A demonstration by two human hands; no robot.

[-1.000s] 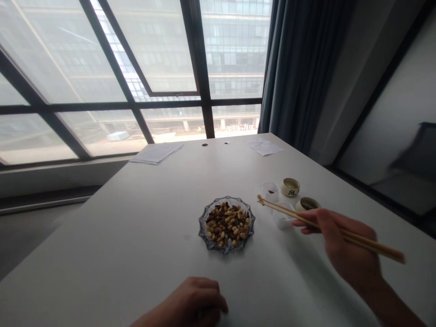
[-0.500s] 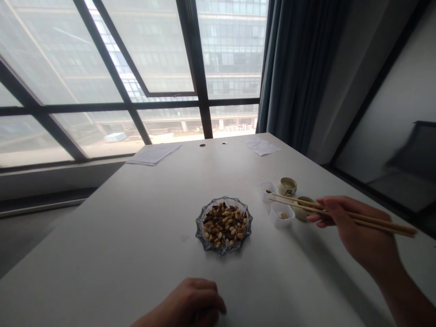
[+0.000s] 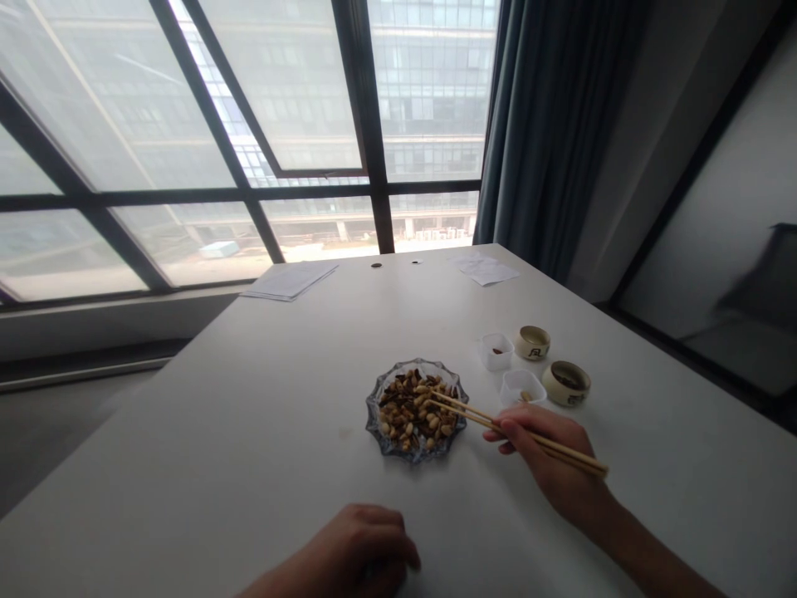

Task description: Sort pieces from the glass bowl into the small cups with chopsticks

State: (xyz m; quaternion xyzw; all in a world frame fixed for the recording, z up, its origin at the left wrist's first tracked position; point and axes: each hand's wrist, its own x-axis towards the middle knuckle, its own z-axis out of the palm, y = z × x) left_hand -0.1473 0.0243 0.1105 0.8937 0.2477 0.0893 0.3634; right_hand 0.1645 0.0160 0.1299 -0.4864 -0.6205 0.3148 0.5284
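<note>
My right hand (image 3: 545, 448) grips a pair of wooden chopsticks (image 3: 470, 413). Their tips reach over a scalloped glass bowl (image 3: 374, 419) and are at the mixed nuts (image 3: 404, 415) inside it, pistachios and darker seeds by their look. Whether a nut is caught between the tips is too small to tell. Below the bowl, my left hand (image 3: 367, 544) rests on the table with its fingers curled in and nothing visible in them. Just beyond my right hand stands a clear plastic cup (image 3: 514, 386) with a few pale nuts, partly covered by the hand.
Another clear plastic cup (image 3: 496, 359) holds a dark piece. Two beige ceramic cups (image 3: 532, 342) stand to its right, the nearer with dark contents. Paper sheets (image 3: 290, 281) lie at the white table's (image 3: 249, 399) far left, and more sheets (image 3: 486, 270) at the far right.
My right hand has swung left with the chopsticks, from over the small cups to the glass bowl. The nearer ceramic cup is uncovered now. My left hand stays about where it was.
</note>
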